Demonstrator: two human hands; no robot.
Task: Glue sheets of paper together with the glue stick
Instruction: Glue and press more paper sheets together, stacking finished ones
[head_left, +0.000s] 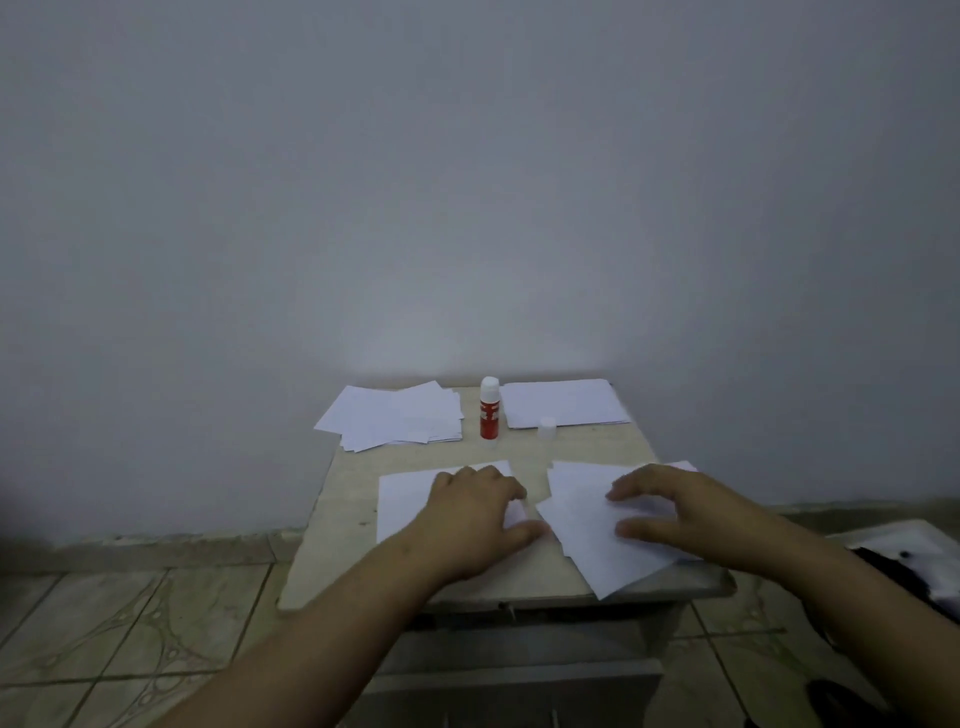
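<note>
On a small tabletop (358, 499) the left hand (475, 512) lies on a single sheet (402, 501), its fingers loosely bent and pressing down rather than gripping. The right hand (670, 512) rests on a tilted sheet (587, 540) that lies over another, fingers spread and relaxed, holding nothing.

The glue stick (490, 409) stands upright and uncapped near the wall, between a loose stack of paper (395, 415) and a neater stack (563, 402). Its cap (546, 428) sits just beside it.

The tilted sheet overhangs the near edge, so a careless slide could drop it. The open glue may dry out, and a reaching hand could tip it over.
</note>
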